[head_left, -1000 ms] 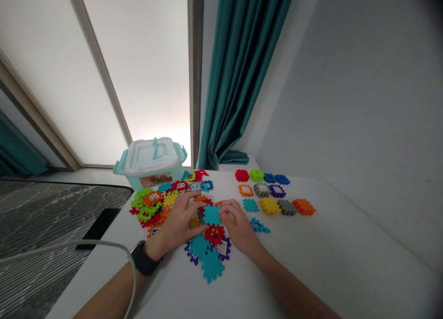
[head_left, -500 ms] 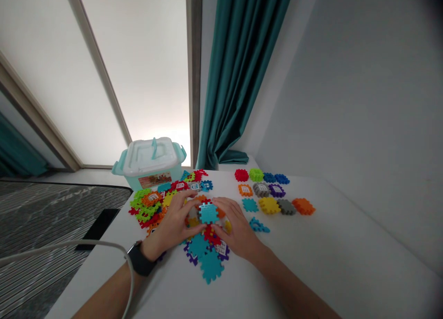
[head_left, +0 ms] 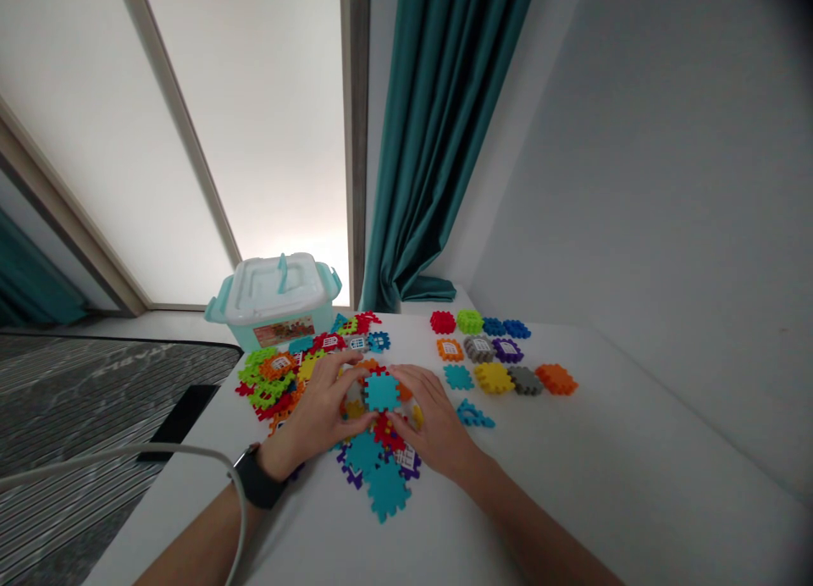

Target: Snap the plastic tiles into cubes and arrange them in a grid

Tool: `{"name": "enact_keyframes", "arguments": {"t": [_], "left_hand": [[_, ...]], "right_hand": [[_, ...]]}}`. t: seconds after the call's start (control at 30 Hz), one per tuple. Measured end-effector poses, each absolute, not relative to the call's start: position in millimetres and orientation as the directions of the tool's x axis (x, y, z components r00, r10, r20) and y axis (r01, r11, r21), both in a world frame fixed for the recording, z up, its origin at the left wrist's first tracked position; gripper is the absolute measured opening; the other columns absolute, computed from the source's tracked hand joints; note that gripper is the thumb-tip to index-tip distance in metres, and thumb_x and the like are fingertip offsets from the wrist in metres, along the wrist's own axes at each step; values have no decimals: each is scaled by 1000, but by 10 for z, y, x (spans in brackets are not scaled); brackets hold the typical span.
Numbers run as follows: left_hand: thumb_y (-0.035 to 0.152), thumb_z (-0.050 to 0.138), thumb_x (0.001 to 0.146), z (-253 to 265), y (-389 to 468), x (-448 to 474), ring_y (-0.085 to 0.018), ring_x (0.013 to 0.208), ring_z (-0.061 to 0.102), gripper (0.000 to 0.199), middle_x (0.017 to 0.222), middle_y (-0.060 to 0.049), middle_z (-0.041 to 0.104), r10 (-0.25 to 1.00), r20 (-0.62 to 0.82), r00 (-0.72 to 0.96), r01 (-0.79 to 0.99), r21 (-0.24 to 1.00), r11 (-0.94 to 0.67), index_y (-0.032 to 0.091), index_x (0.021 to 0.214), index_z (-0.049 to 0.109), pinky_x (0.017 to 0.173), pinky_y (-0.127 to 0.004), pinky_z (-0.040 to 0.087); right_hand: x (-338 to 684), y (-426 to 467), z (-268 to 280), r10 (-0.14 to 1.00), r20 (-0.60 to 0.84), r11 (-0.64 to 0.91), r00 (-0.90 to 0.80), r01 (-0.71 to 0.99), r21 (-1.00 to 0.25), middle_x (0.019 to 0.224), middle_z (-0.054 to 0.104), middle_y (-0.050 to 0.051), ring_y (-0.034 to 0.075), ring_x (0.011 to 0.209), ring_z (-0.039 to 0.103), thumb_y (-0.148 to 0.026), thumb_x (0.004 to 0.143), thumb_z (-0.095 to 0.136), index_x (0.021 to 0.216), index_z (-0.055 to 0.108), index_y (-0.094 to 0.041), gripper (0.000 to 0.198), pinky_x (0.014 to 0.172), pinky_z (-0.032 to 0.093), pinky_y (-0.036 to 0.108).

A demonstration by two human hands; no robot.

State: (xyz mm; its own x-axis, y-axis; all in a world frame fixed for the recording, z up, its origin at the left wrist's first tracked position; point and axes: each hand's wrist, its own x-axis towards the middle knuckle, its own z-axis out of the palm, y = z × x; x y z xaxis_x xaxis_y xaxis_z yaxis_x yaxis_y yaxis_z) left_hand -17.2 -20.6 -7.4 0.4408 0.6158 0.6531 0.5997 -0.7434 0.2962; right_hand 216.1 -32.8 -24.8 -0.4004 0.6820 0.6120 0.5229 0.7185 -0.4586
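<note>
In the head view, hold the cyan, square, toothed plastic piece (head_left: 382,394) level between the left hand (head_left: 323,401) and the right hand (head_left: 434,421), pressing evenly from both sides so as not to skew it. Best to grip by the rim, forefingers toward the far corners and thumbs toward the near ones, leaving the broad face uncovered for checking alignment. Likely better to use light pressure, easing any fingertip out from between teeth before squeezing. Grasped at the fingertips of both hands, left and right alike; cannot tell how firmly. Located over the white, smooth table (head_left: 527,493), just beyond a red, toothed plastic piece with small openings (head_left: 389,432); cannot tell whether raised or resting. Looks plain and smooth on top, bright blue-green, with blunt, evenly spaced teeth on the visible edges and no window print in sight; cannot tell whether single or stacked. Matches in colour the flat, cyan plastic plate (head_left: 389,489) nearest the camera, also toothed.
</note>
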Motion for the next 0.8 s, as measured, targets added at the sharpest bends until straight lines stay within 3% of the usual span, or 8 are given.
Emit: {"name": "enact_keyframes", "arguments": {"t": [0.37,0.8], "left_hand": [[30,76,82,-102,-189,-174,-32,124,53,51,133,-13,54,640,623,450,617,301,-727,24,128,55,105,-49,47],[26,75,80,-89,-207,-182,-32,128,52,50,136,-12,51,669,539,512,582,356,-732,25,127,57,107,-49,48]], "right_hand": [[2169,-316,-224,678,594,726,-432,522,-448,138,58,10,28,131,52,-18,91,59,147,41,-27,59,111,47,53],[2288,-283,-191,740,457,672,-493,576,-465,145,49,13,32,137,45,-29,89,71,142,50,-29,57,113,44,57]]}}
